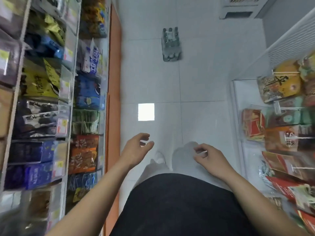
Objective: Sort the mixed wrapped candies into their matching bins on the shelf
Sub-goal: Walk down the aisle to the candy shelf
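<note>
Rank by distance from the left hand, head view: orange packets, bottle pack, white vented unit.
1. orange packets: left shelf, beside the left hand.
2. bottle pack: on the floor, well ahead.
3. white vented unit: far end, right of the aisle.

You've got a shrink-wrapped bottle pack [171, 44] standing alone on the pale tiled floor [201, 79], well up the aisle. Bright square reflection [146, 111] on the tiles nearer you. White vented unit [238, 7] top right. Your right side: white rack [238, 103] of bagged snacks, yellow-orange bag [279, 84] above a red one [253, 125].
</note>
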### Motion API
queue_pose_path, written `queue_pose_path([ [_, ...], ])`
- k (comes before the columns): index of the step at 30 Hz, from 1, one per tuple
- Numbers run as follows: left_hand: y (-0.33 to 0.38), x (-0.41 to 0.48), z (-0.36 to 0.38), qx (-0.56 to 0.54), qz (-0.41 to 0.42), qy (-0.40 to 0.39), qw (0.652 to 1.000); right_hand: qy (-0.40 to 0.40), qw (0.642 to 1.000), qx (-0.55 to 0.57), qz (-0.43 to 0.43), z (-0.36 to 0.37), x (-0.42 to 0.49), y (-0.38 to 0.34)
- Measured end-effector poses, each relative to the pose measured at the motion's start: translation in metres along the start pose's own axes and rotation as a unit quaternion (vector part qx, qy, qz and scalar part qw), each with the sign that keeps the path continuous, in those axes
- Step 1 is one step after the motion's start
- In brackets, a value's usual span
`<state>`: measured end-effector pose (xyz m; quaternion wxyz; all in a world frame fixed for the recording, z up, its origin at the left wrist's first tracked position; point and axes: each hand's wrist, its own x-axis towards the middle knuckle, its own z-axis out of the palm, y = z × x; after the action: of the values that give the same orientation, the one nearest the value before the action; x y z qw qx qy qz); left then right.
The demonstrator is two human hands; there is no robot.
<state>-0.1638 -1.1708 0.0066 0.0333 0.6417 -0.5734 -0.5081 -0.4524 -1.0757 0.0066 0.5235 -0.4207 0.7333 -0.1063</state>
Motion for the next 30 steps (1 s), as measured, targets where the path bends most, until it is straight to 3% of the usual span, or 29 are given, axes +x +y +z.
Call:
queue_pose_path([
  [8, 0.132, 0.163, -0.03, 0.005, 0.012, 0.001, 1.0, -0.006, 1.0, 0.006, 0.004, -0.114, 0.14, -0.04],
  [21, 0.21, 0.318, -0.106, -0.011, -0.066, 0.04, 0.997, -0.023, 0.995, -0.026, -0.094, -0.269, 0.386, -0.253],
  [30, 0.313, 0.503, -0.21, -0.016, -0.023, 0.01, 1.0, -0.003, 0.999, -0.012, -0.033, -0.339, 0.5, -0.333],
])
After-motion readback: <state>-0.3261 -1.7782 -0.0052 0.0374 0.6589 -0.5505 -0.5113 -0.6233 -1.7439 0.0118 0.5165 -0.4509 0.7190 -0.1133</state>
